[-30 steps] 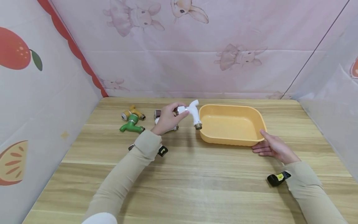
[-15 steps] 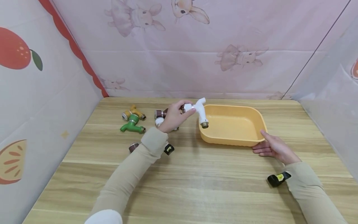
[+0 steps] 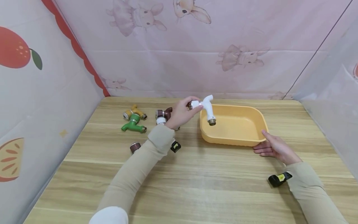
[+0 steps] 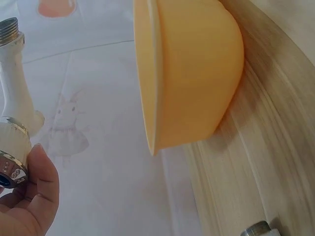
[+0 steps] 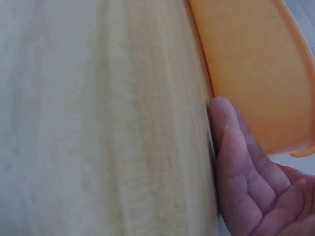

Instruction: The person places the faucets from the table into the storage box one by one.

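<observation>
My left hand (image 3: 183, 113) pinches a white water tap (image 3: 208, 109) by its handle end, between thumb and fingers. The tap hangs in the air over the left end of a yellow plastic basin (image 3: 233, 141), its brass-coloured threaded end pointing down in the head view. In the left wrist view the white tap (image 4: 17, 83) stands out from my fingertips, left of the basin (image 4: 197, 73). My right hand (image 3: 277, 149) holds the basin's near right corner, thumb over the rim and fingers along the outer wall. In the right wrist view those fingers (image 5: 236, 157) lie low against the wall.
On the left lie a yellow tap (image 3: 135, 110) and a green tap (image 3: 133, 125). A brown tap (image 3: 167, 114) and another white one (image 3: 160, 120) sit partly behind my left hand. A brown knob (image 3: 135, 147) shows beside my left sleeve. Printed curtains surround the wooden table (image 3: 212, 186).
My left hand has carried the white tap to the right, from beside the basin to over its left end. The right hand and the basin have stayed in place.
</observation>
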{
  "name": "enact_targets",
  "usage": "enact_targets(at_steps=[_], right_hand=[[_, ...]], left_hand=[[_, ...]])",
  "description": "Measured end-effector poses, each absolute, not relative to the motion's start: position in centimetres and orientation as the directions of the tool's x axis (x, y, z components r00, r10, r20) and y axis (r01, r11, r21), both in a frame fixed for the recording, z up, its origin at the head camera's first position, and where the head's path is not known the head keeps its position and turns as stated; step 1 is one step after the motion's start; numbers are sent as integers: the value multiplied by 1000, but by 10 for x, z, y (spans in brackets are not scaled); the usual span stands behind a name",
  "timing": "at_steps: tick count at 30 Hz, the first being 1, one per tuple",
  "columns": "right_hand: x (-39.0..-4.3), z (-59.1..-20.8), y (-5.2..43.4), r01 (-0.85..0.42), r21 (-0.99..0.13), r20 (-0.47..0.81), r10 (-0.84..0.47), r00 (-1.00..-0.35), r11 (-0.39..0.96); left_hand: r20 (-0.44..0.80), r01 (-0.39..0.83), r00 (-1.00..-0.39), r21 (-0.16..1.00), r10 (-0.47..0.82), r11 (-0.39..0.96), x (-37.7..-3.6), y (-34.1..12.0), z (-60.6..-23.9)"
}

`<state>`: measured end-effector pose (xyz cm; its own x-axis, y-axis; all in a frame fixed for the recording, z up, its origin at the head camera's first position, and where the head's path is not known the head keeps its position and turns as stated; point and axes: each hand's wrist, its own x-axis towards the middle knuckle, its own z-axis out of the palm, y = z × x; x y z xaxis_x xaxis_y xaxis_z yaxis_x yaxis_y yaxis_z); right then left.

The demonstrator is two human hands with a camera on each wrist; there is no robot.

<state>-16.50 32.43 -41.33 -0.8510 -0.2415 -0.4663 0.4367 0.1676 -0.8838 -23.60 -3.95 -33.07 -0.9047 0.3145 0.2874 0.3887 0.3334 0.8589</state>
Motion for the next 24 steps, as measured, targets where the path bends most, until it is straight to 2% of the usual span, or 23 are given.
enact_targets(at_steps=[24], right_hand=[[-164, -418, 323, 415, -889, -452, -231, -861, 192]], left_hand=[[274, 383, -898, 873, 345, 303, -245, -14, -317]])
